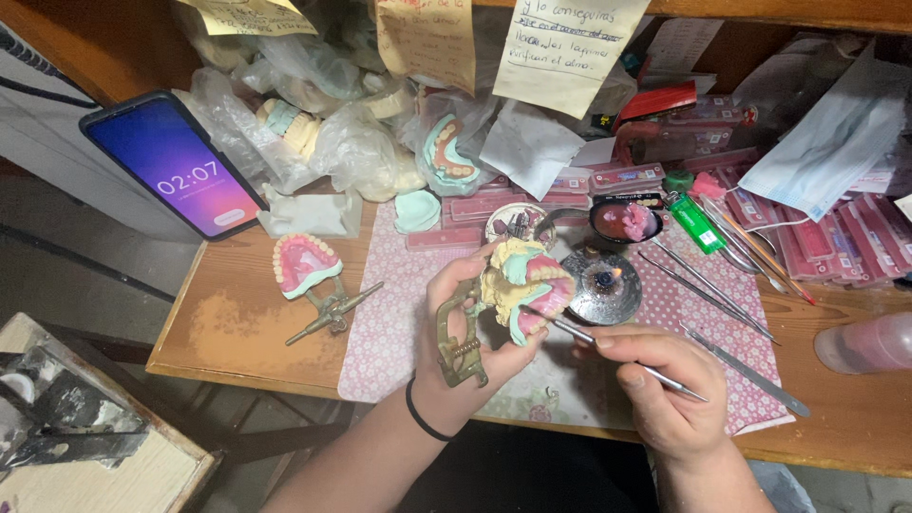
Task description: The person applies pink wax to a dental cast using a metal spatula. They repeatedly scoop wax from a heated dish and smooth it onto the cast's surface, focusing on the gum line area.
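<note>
My left hand [465, 328] holds a brass-coloured articulator [460, 344] that carries a yellow and green plaster dental model with pink wax gums and teeth [525, 283]. My right hand [665, 385] grips a thin metal wax tool [608, 350] like a pen, and its tip touches the pink wax of the model. Both hands hover over a pink patterned mat [399, 323] on the wooden bench. A black band sits on my left wrist.
A small lit burner [600, 283] stands just behind the model. A spoon of pink wax [627, 220], a green lighter [698, 223] and several metal tools [712, 285] lie at the right. A second denture on an articulator [309, 271] and a phone [171, 161] sit at the left. Bagged casts crowd the back.
</note>
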